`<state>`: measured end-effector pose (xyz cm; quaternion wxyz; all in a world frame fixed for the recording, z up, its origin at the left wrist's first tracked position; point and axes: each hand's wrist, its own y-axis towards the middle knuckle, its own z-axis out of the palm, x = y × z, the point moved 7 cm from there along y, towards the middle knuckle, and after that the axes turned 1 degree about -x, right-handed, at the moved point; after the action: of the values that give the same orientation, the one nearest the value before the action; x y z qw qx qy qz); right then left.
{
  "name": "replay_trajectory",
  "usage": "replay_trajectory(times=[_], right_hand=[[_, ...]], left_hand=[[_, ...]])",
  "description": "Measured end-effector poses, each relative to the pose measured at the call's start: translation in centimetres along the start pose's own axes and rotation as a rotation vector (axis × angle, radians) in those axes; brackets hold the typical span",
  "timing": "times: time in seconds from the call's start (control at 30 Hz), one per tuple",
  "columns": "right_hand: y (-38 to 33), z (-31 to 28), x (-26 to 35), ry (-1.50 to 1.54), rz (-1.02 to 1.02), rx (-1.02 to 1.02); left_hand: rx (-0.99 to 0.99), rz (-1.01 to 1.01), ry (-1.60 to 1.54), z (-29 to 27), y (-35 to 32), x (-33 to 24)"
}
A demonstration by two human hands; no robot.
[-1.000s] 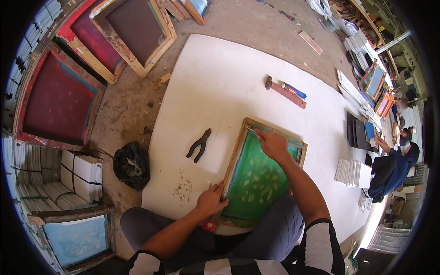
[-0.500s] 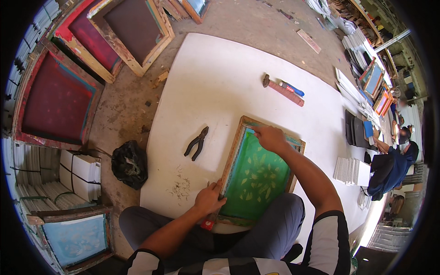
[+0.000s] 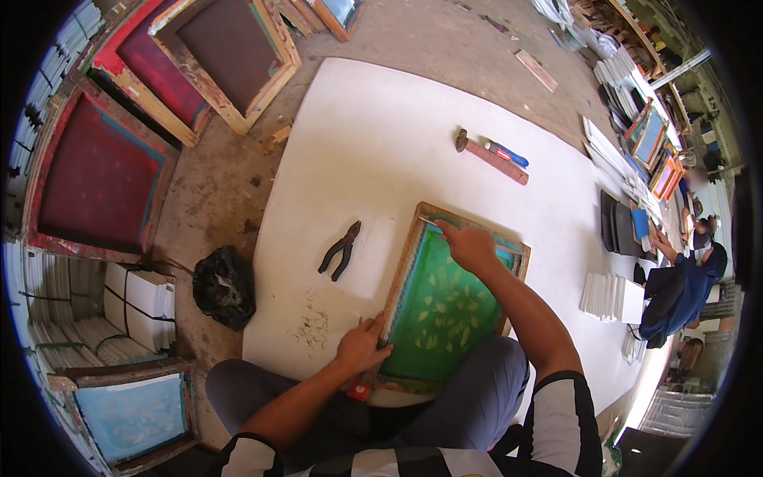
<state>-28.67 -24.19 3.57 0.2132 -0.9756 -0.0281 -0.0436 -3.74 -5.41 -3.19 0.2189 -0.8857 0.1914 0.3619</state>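
Observation:
A wooden screen-printing frame [image 3: 408, 258] rests tilted against my legs, its green mesh [image 3: 445, 306] marked with a pale leaf pattern. My left hand [image 3: 362, 347] grips the frame's left rail, thumb over the edge. At the far left corner my right hand [image 3: 469, 245] is closed, fingertips against the wood; whatever they may pinch is too small to make out. A small red object [image 3: 358, 391] shows beneath my left wrist. Left of the frame lie black-handled pliers [image 3: 342, 251] and a scatter of thin bits [image 3: 312, 326], perhaps staples.
Beyond the frame, a hammer [image 3: 497, 161] and a blue marker-like tool [image 3: 507, 154] lie on the white board [image 3: 358, 119]. A black plastic bag [image 3: 224, 288] sits left. Used frames [image 3: 99, 171] lean farther left. Another person [image 3: 683, 290] works at right beside stacked white panels [image 3: 612, 296].
My right hand has shifted slightly left along the frame's far corner. The left hand keeps its place on the rail.

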Motion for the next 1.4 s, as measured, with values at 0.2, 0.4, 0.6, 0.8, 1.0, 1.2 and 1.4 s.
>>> replay_trajectory(times=[0.2,0.4,0.6,0.8,1.0,1.2,1.4], right_hand=[[1.8,5.7,-4.7,0.810,0.066,0.091],[0.6,4.9,-4.7,0.905,0.286,0.220],[-0.6,-0.3,-1.9,0.058,0.052,-0.213],[0.1,-0.2,-2.1,-0.006,0.041,-0.206],[0.2,-0.4,-1.9,0.002,0.023,-0.214],[0.4,-0.6,-1.6,-0.045,-0.008,-0.222],[0.4,-1.9,0.8,-0.242,-0.014,-0.142]], left_hand=[[0.051,0.001,0.019,0.2,0.4,-0.6],[0.023,0.005,0.002,0.2,0.1,-0.2],[0.046,-0.013,0.002,0.1,0.2,-0.3],[0.043,-0.021,-0.019,0.2,0.3,-0.3],[0.042,-0.019,-0.024,0.3,0.3,-0.2],[0.027,-0.006,-0.022,0.1,0.2,-0.4],[-0.001,0.022,-0.003,0.0,0.1,-0.4]])
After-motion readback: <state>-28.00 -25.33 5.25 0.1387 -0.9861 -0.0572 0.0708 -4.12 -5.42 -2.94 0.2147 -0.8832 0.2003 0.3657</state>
